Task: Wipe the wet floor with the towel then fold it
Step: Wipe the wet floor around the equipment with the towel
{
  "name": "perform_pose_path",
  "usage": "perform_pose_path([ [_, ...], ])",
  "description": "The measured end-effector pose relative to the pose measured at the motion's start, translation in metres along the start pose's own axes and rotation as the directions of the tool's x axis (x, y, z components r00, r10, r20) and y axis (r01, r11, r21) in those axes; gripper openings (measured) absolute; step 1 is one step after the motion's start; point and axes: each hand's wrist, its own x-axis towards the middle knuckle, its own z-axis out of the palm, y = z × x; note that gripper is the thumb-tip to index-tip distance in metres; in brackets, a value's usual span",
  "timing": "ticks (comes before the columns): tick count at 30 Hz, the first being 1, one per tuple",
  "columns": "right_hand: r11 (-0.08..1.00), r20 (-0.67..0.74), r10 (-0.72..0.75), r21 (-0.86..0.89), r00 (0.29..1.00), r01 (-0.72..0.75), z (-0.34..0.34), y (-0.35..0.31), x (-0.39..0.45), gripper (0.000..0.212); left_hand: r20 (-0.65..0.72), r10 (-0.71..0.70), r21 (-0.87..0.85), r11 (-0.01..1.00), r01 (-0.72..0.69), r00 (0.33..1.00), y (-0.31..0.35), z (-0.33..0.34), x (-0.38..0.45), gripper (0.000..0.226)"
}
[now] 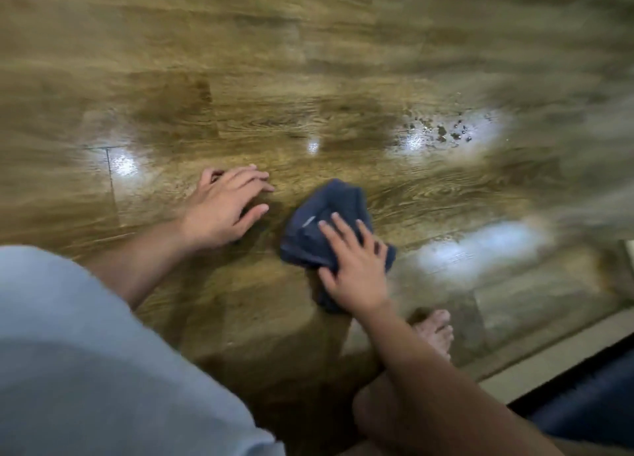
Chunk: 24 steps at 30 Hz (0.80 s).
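Wood floor (308, 78) wiping is underway: right hand (355, 267) presses the bunched towel (326, 212) flat-fingered, left hand (223, 208) rests spread; droplets (442, 131) ahead need the next pass.

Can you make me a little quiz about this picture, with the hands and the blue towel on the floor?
1. True or false: the right hand lies with spread fingers on top of the dark blue towel.
2. Which is the left hand touching? A) the towel B) the bare wooden floor C) a bucket
3. Fill in the gap: the water drops still on the floor lie farther away than the towel and to the ____ of it.

Key: 1 true; 2 B; 3 right
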Motion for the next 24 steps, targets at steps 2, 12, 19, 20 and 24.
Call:
perform_pose_path([
  [2,0.964,0.004,0.264,0.019,0.965,-0.264,-0.006,0.057,0.006,0.079,0.064,-0.014,0.060,0.998,0.011,0.998,0.003,0.001,-0.001,0.038],
  [12,0.770,0.037,0.632,0.087,0.774,-0.632,-0.022,0.064,0.016,0.070,0.357,-0.032,0.328,0.940,-0.094,0.933,0.030,0.012,0.011,0.048],
  [19,0.997,0.018,0.010,0.077,1.000,-0.012,0.008,-0.014,-0.039,0.084,0.187,0.109,0.180,0.973,-0.143,0.976,0.073,0.041,0.030,0.050],
  [20,0.997,0.006,0.013,0.082,1.000,-0.014,0.005,0.003,-0.036,0.084,0.196,0.127,0.178,0.971,-0.163,0.972,0.076,0.043,0.030,0.052],
  [24,0.924,-0.005,0.370,0.107,0.929,-0.367,-0.012,0.096,-0.006,0.079,0.231,0.133,0.179,0.968,-0.176,0.964,0.073,0.046,0.031,0.045],
])
